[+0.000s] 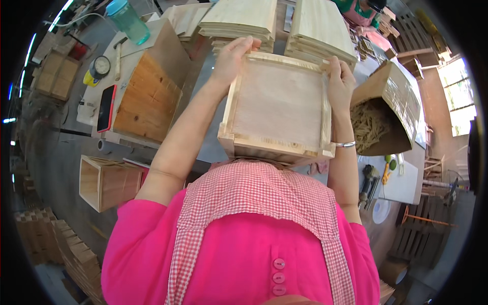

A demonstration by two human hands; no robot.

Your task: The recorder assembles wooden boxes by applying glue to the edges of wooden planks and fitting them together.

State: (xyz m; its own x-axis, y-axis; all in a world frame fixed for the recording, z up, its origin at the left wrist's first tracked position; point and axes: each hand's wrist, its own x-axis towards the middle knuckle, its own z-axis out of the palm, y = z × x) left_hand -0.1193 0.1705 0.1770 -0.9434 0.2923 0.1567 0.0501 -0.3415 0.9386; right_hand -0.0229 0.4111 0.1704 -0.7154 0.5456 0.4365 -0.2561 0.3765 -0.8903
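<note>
Nearest: one pink shirt (234, 259), three buttons visible, under one red-and-white checked apron (259, 190). Just beyond the apron, one wooden box (277, 99) is held tilted above the table, framed panel facing up. Two hands on it: the left hand (236, 58) pinches the far left corner, fingers bent over the rim; the right hand (339, 81) grips the far right side, thumb near the corner, other fingers partly hidden. One silver bracelet (345, 145) on the right wrist. Table (206, 124): smooth, grey-blue. To the right, one power tool (367, 185) and one cardboard carton (404, 94) containing wood strips (368, 124), too many to count. To the left, one second box (109, 180), hollow end showing, stands lower than a side bench (134, 61); on that bench, one red-edged phone (107, 109), one round dial (100, 67), one hammer (118, 63), one teal bottle (129, 23). Beyond the held box, two stacks of pale boards (241, 15), side by side. Room: workshop, one co-worker (362, 15) at upper right, one bright window (456, 89) in the right wall.
</note>
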